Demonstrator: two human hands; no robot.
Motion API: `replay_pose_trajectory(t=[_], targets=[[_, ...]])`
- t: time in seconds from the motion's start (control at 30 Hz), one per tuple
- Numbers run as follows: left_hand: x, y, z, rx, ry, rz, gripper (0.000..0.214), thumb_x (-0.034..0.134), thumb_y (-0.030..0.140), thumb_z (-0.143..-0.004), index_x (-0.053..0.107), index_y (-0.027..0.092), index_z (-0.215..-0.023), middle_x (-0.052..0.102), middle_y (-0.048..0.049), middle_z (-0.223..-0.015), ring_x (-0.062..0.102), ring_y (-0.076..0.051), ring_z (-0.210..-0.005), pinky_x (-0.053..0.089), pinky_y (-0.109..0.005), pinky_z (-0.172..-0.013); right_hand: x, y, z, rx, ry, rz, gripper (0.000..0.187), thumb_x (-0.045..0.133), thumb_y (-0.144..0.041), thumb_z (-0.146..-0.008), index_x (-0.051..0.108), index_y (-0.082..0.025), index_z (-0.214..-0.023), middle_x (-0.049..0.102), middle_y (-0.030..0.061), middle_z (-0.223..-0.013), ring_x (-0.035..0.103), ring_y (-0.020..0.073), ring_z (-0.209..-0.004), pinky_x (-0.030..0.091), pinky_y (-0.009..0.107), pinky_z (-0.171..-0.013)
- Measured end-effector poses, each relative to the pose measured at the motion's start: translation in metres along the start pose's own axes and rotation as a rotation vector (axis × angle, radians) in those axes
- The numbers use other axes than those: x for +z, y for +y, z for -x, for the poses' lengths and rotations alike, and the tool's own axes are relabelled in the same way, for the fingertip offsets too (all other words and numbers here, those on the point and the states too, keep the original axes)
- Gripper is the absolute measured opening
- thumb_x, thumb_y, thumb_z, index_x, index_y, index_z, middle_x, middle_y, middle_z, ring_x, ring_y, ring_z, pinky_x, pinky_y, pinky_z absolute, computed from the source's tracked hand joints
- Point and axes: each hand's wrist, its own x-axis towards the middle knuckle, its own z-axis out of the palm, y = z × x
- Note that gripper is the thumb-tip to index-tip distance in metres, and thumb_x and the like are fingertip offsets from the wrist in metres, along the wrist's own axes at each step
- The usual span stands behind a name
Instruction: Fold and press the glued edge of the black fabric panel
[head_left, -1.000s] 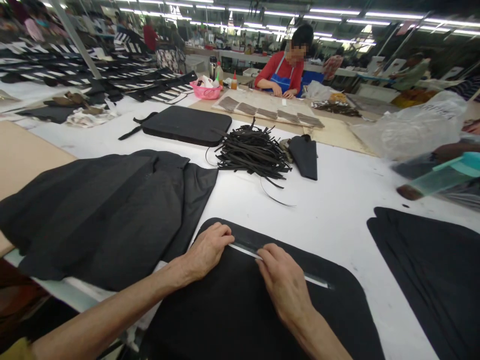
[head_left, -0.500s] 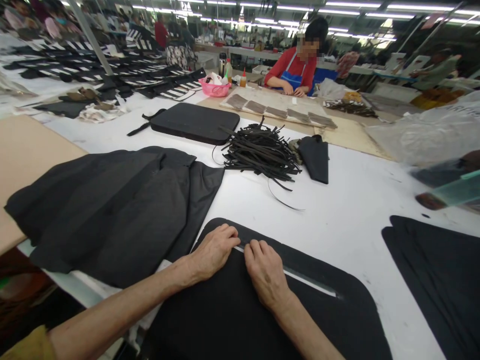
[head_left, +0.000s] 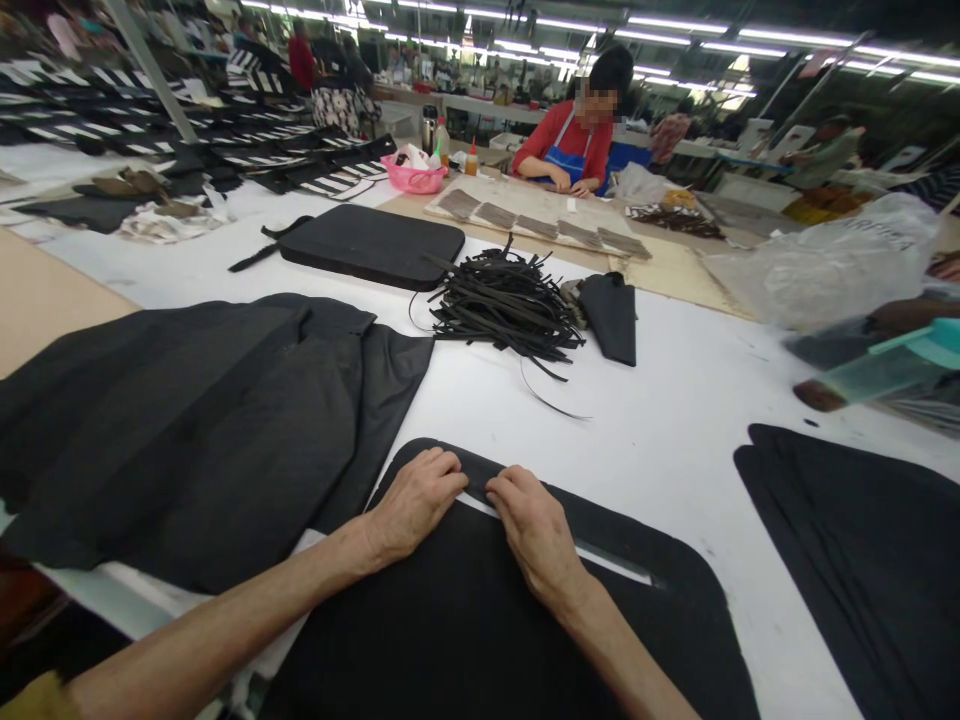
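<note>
A large black panel (head_left: 450,630) with rounded corners lies before me on the white tabletop. A long narrow slot runs near its far edge, with a white strip (head_left: 615,566) showing in it. At the slot's left part, my left hand (head_left: 416,502) has its fingers curled and closed on the panel's slot edge. Just to the right, my right hand (head_left: 534,522) pinches the same edge between thumb and fingers. A short stretch of white shows between the two hands. The fingertips partly hide the edge they hold.
Black sheets (head_left: 187,420) lie to the left, and more black panels (head_left: 862,560) at right. Beyond are a bundle of black strips (head_left: 506,305), a padded black piece (head_left: 371,245), a pink basket (head_left: 412,178) and a plastic bag (head_left: 817,260). Across the table a person (head_left: 577,140) works.
My view has turned slightly right. The gap between my hands has widened a little, my right hand shifting rightward along the slot, and more white shows between them.
</note>
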Motion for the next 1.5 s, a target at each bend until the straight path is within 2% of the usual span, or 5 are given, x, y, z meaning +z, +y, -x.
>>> replay_pose_trajectory(t=[0.3, 0.77, 1.13, 1.33, 1.5], targets=[[0.001, 0.0, 0.0, -0.036, 0.046, 0.037, 0.014, 0.045, 0.016, -0.088, 0.058, 0.017, -0.088, 0.053, -0.0042, -0.089, 0.045, -0.018, -0.084, 0.038, -0.032, -0.074, 0.002, 0.009, 0.021, -0.017, 0.068, 0.289, 0.011, 0.048, -0.014, -0.086, 0.057, -0.019, -0.09, 0.054, 0.0055, -0.085, 0.048, 0.0211, -0.079, 0.04, 0.034, -0.07], [-0.005, -0.001, -0.007, -0.048, -0.019, 0.168, 0.014, 0.043, 0.016, -0.088, 0.055, 0.018, -0.081, 0.052, -0.0027, -0.089, 0.045, -0.017, -0.084, 0.039, -0.032, -0.076, -0.026, 0.059, 0.086, 0.3, 0.109, 0.066, 0.014, 0.042, -0.019, -0.09, 0.055, -0.021, -0.085, 0.054, 0.0026, -0.084, 0.051, 0.0188, -0.08, 0.042, 0.032, -0.071], [-0.007, 0.006, -0.009, -0.094, -0.041, 0.119, 0.016, 0.039, 0.015, -0.089, 0.053, 0.017, -0.08, 0.052, -0.0036, -0.091, 0.045, -0.018, -0.086, 0.038, -0.034, -0.078, -0.024, 0.06, 0.087, 0.395, 0.03, 0.139, 0.019, 0.041, -0.022, -0.091, 0.053, -0.021, -0.077, 0.052, 0.002, -0.078, 0.047, 0.0194, -0.076, 0.036, 0.033, -0.07], [-0.002, 0.015, -0.009, -0.169, -0.045, -0.015, 0.02, 0.035, 0.014, -0.09, 0.053, 0.016, -0.082, 0.052, -0.0048, -0.091, 0.045, -0.019, -0.084, 0.039, -0.036, -0.077, -0.027, 0.053, 0.08, 0.441, -0.027, 0.353, 0.019, 0.042, -0.021, -0.09, 0.053, -0.021, -0.075, 0.052, 0.0027, -0.077, 0.046, 0.0218, -0.077, 0.032, 0.035, -0.069], [-0.004, 0.021, -0.014, -0.278, -0.081, -0.045, 0.021, 0.035, 0.014, -0.089, 0.052, 0.017, -0.078, 0.052, -0.0037, -0.087, 0.046, -0.019, -0.083, 0.039, -0.035, -0.076, -0.034, 0.05, 0.071, 0.526, -0.102, 0.329, 0.02, 0.041, -0.02, -0.09, 0.053, -0.021, -0.074, 0.054, 0.0023, -0.078, 0.047, 0.0211, -0.078, 0.032, 0.033, -0.068]])
